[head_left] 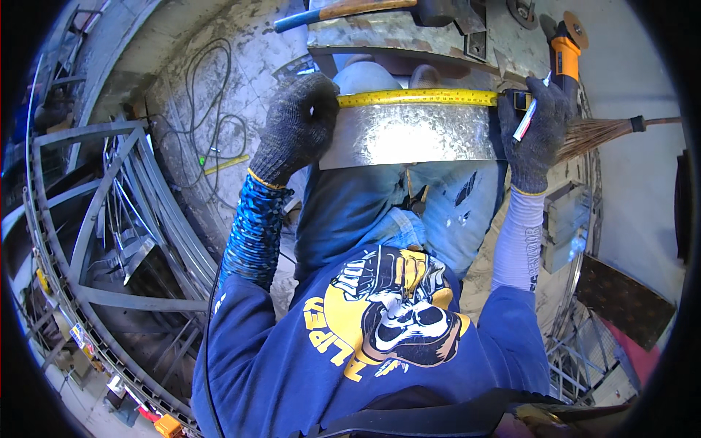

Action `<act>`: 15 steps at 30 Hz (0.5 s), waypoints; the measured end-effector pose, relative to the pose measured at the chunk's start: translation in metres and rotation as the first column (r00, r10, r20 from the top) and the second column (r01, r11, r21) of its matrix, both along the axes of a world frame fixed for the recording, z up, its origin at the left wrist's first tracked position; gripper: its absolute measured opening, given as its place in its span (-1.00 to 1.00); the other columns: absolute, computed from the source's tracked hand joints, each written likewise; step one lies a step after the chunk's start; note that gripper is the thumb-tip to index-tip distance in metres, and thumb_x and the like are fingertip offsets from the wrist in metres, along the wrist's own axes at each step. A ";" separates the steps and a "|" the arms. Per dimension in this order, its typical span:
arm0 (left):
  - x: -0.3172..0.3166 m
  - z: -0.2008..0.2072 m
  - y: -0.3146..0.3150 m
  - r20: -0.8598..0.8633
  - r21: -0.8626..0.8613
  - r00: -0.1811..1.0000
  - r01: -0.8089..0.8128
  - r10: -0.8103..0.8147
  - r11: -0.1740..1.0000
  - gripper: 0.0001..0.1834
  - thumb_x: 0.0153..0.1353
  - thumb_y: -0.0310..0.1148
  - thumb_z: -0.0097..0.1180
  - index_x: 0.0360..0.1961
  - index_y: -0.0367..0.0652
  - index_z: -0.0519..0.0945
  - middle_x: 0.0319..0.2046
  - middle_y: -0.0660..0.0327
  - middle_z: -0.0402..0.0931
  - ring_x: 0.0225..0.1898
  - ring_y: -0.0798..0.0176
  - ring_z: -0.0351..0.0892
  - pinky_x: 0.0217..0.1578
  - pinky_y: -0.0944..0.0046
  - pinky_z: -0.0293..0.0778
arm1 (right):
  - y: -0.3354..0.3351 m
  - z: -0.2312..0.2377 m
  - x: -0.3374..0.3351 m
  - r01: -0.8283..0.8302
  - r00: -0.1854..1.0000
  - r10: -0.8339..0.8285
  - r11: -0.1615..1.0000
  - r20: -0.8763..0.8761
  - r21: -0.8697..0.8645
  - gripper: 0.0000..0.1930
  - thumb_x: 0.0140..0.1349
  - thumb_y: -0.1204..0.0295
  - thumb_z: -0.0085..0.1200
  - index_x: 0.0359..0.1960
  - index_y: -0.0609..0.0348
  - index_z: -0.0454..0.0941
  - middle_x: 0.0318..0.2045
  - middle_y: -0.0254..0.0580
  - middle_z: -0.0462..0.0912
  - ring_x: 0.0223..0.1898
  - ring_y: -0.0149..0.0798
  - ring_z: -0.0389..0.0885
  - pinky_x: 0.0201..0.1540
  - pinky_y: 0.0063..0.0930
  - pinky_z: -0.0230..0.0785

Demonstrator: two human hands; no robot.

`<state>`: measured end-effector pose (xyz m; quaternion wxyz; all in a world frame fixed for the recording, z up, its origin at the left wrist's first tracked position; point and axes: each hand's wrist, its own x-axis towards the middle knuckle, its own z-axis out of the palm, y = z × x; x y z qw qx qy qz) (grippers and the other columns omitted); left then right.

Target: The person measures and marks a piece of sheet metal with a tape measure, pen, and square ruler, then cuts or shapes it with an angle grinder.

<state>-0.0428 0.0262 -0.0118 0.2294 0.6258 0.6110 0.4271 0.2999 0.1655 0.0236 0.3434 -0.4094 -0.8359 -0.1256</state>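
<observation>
A shiny sheet metal piece (pixel 409 135) lies across my thighs. Along its far edge stretches the yellow blade of a tape measure (pixel 420 97). My left hand (pixel 298 125), in a dark knit glove, is closed at the blade's left end and the sheet's left edge. At the right end, my gloved right hand (pixel 539 135) is closed around the tape measure's dark case, partly hidden by the fingers. A white and blue marker pen (pixel 526 120) also sits between that hand's fingers, tilted, its red-marked end pointing down toward the wrist.
Ahead stands a metal workbench (pixel 380 33) with a blue-handled hammer (pixel 336 13). An orange angle grinder (pixel 565 57) and a straw broom (pixel 599 135) are at the right. Metal frames (pixel 87 212) and bars crowd the left. A cable (pixel 191 77) loops over the floor.
</observation>
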 end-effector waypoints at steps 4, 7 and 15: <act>-0.003 0.013 0.007 -0.242 0.169 0.970 0.029 0.013 0.985 -0.87 0.07 -0.61 0.17 -0.33 -0.18 0.60 -0.37 -0.02 0.59 -0.23 -0.13 0.59 -0.17 -0.01 0.53 | 0.002 0.001 0.003 0.012 1.000 -0.012 1.000 0.012 0.023 -0.57 0.03 0.36 0.44 -0.03 -0.01 0.60 -0.14 -0.13 0.63 -0.04 -0.02 0.61 0.12 -0.13 0.37; -0.007 0.032 0.007 -0.343 0.073 0.939 0.048 -0.020 0.996 -0.91 0.13 -0.53 0.21 -0.32 -0.19 0.59 -0.27 -0.03 0.58 -0.19 -0.08 0.58 -0.14 0.03 0.52 | 0.005 0.007 0.004 -0.060 0.998 0.060 0.996 -0.002 0.068 -0.58 0.03 0.37 0.44 -0.04 -0.02 0.60 -0.16 -0.15 0.63 -0.07 -0.05 0.61 0.08 -0.14 0.39; -0.011 0.098 0.002 0.002 -0.056 0.999 0.047 -0.047 0.997 -0.94 0.33 -0.55 0.17 -0.19 -0.27 0.59 -0.23 0.21 0.55 -0.18 0.35 0.53 -0.10 0.31 0.51 | 0.015 0.027 0.011 -0.126 0.989 0.129 0.991 -0.069 0.052 -0.70 0.16 0.40 0.34 -0.07 0.07 0.60 -0.20 -0.16 0.65 -0.09 -0.07 0.62 0.05 -0.17 0.44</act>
